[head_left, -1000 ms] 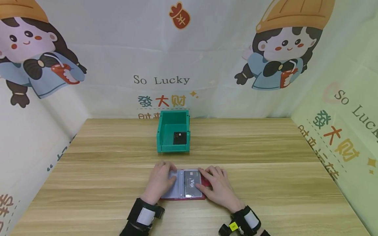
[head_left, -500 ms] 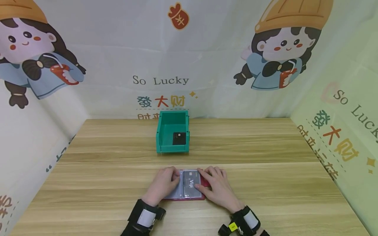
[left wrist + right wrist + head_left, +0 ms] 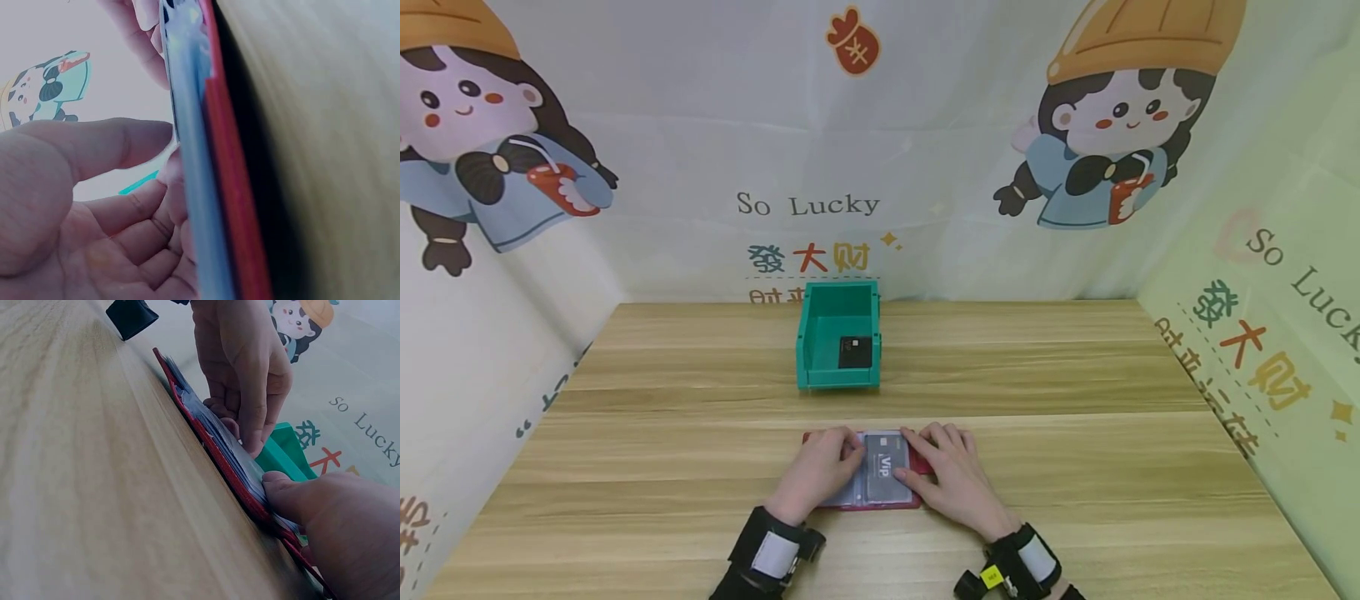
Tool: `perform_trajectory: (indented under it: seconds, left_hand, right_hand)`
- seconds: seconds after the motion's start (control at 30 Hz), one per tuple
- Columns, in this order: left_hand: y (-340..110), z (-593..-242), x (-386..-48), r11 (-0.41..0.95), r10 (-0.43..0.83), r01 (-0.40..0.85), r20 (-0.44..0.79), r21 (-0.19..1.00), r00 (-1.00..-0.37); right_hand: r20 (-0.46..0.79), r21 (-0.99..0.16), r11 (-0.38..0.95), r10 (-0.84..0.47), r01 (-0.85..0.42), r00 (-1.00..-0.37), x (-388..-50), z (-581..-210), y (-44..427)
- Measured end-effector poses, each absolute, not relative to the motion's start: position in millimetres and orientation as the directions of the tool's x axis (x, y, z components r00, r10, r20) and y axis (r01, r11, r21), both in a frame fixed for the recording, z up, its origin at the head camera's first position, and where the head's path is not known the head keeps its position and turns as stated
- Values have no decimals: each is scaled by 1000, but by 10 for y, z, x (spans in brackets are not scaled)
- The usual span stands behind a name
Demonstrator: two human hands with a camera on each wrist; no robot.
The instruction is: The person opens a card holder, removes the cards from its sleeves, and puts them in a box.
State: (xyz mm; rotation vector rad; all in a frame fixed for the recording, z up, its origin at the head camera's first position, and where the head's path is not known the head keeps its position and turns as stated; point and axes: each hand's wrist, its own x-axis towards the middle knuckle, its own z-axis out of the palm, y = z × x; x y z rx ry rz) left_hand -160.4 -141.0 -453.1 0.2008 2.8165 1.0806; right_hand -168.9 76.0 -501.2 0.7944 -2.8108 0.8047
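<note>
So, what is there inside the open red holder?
In the red holder, a grey VIP card shows on the right. The left hand covers much of the left page; what lies beneath hand and card cannot be seen.

We record two bare hands set near each other, both reaching forward and angled inward. Our left hand (image 3: 820, 468) is turned with its back uppermost; the left thumb (image 3: 106, 145) and left index finger (image 3: 847, 436) draw close at the tips, though we cannot confirm a pinch. The remaining left fingers (image 3: 147, 236) are bent. Our right hand (image 3: 953, 477) lies palm down, the right fingers (image 3: 942, 433) slightly bent and directed forward, the right thumb (image 3: 294, 495) extended toward our left hand, apart from the right index finger (image 3: 922, 442).
</note>
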Motion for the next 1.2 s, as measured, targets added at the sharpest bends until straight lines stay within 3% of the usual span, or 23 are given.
perform_trajectory:
  seconds: [1.2]
  left_hand:
    - [-1426,-4617,-1660,714,180,53,-110,698,-977]
  right_hand:
    - [238,-419,737,-474,-530,-848,-1683,-5011,752]
